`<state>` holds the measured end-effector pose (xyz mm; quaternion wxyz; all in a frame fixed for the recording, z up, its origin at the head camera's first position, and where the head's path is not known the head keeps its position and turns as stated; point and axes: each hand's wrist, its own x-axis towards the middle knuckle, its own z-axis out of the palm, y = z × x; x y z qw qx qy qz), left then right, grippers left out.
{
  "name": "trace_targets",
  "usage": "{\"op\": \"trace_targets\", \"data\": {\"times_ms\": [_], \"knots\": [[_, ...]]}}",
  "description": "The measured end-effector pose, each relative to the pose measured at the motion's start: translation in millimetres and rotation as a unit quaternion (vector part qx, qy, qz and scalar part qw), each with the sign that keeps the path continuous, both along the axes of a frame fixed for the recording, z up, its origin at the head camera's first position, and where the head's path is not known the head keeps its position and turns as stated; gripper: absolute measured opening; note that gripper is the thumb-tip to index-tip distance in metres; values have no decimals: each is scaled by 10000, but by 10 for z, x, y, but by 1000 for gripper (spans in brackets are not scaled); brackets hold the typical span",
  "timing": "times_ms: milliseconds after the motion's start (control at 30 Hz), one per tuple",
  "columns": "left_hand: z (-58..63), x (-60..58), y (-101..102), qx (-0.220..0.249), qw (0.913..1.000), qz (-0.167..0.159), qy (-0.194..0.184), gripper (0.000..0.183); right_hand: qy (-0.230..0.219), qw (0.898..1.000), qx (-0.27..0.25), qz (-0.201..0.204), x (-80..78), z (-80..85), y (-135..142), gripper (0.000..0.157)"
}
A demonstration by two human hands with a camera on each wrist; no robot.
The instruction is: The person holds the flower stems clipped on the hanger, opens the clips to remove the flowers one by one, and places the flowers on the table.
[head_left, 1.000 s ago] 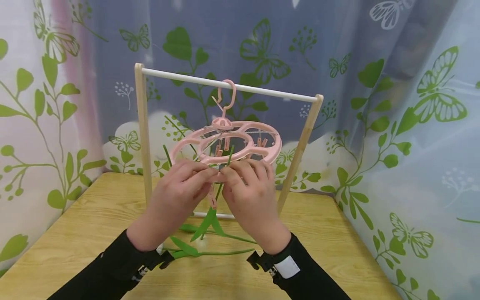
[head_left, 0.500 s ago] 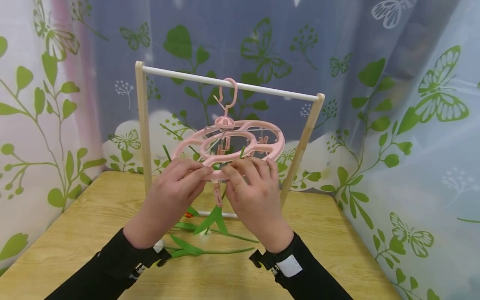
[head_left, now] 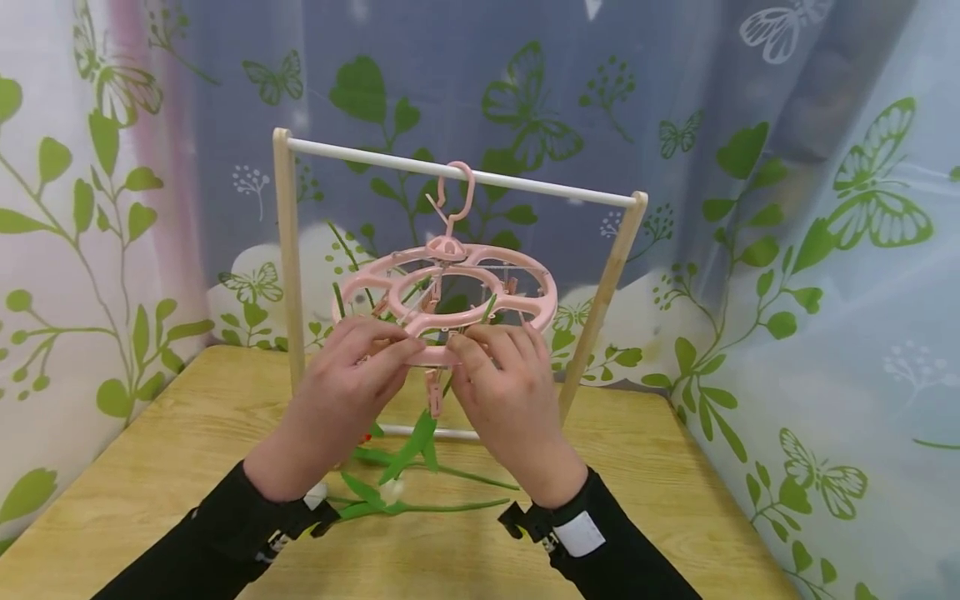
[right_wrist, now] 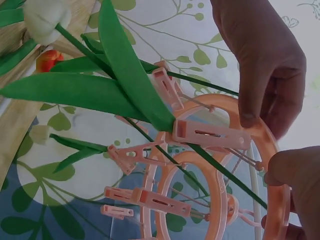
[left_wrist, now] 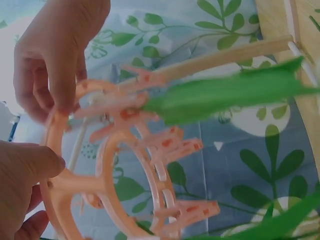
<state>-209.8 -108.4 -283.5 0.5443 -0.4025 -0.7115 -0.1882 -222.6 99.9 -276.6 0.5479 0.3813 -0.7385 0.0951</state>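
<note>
A pink round clip hanger [head_left: 551, 293] hangs by its hook from a white rail. My left hand [head_left: 348, 379] grips its near rim between thumb and fingers, with the fingers partly hidden. Just to the right, my right hand [head_left: 510, 375] pinches the same rim; a small gap separates the thumbs. Below that gap dangles a pink clip [head_left: 434, 393]. In the right wrist view the clip [right_wrist: 212, 134] holds a green-leaved white artificial tulip [right_wrist: 45, 20], flower downward, its stem poking up through the ring. Green leaves [left_wrist: 225, 92] also show in the left wrist view.
The white rail [head_left: 547, 182] spans a wooden stand whose posts [head_left: 288, 258] rise on both sides. More artificial tulips [head_left: 450, 505] lie on the wooden table [head_left: 622, 517] beneath. A leaf-patterned curtain [head_left: 810, 333] surrounds the table. Other clips [right_wrist: 165, 202] hang around the ring.
The hanger has swung slightly right, then back left, and its ring has turned a little. My thumbs are a bit farther apart than a second ago; both hands stay at the near rim.
</note>
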Motion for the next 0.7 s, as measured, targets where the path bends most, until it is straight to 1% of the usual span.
{"op": "trace_targets", "data": {"times_ms": [167, 300, 433, 567, 700], "knots": [[-65, -20, -104, -26, 9998, 157, -88, 38, 52, 10000, 29, 79, -30, -26, 23, 23], [-30, 24, -90, -53, 9999, 107, -19, 40, 251, 9997, -24, 79, -28, -24, 12, 21], [22, 67, -46, -83, 9998, 133, 86, 40, 429, 9989, -105, 122, -12, -11, -20, 17], [70, 111, 4, -107, 9999, 46, 37, 42, 504, 9984, -170, 193, 2, -14, -36, 16], [94, 161, 43, -177, 9998, -31, -62, 42, 453, 9985, -176, 257, 6, -36, -33, 15]]}}
